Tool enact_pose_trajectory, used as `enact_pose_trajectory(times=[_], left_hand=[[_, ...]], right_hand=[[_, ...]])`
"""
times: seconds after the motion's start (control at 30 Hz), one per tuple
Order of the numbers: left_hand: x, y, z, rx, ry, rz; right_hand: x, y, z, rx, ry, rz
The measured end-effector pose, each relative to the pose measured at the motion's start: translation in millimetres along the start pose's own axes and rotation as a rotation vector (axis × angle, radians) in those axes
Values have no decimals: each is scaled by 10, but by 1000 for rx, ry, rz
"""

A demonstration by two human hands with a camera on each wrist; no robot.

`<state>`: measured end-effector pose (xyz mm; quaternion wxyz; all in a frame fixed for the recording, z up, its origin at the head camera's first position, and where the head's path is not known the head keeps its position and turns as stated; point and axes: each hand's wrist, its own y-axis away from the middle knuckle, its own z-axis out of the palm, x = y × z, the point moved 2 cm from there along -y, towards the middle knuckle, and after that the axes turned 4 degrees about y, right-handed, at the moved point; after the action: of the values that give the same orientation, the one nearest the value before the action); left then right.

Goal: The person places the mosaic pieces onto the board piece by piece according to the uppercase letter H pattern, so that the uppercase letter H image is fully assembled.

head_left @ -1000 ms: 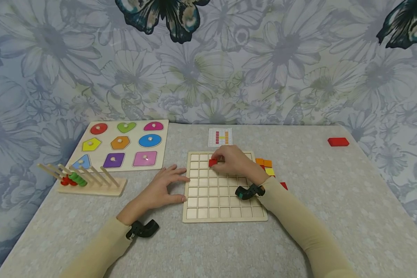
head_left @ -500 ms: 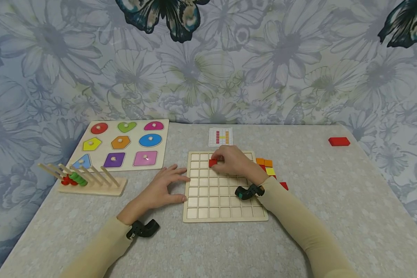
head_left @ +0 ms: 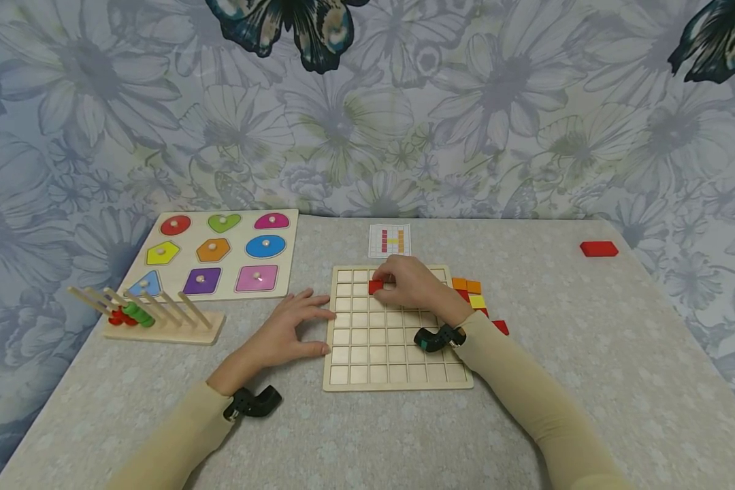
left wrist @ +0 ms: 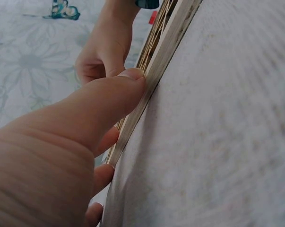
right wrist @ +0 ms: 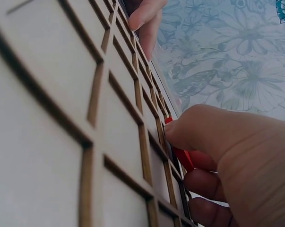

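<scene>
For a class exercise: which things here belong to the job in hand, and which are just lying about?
In the job, likely:
red tile in the right hand
grid board, touched by the left hand
pattern card
nearby loose tiles

Apparently lying about:
shape puzzle
peg stand
far red block

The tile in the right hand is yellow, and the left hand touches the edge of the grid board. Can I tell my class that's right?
Not quite: the tile in the right hand is red, not yellow, as the head view shows. The left hand does touch the edge of the grid board.
</scene>
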<state>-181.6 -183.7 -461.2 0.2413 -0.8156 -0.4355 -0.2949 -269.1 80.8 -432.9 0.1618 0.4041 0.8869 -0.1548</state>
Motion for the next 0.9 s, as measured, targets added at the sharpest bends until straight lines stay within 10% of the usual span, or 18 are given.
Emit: enact_pose_trajectory(times=[0.9], left_hand=[[36,-10,-18,2,1,1]], right_hand=[[15,5,0,-15,-14,8]])
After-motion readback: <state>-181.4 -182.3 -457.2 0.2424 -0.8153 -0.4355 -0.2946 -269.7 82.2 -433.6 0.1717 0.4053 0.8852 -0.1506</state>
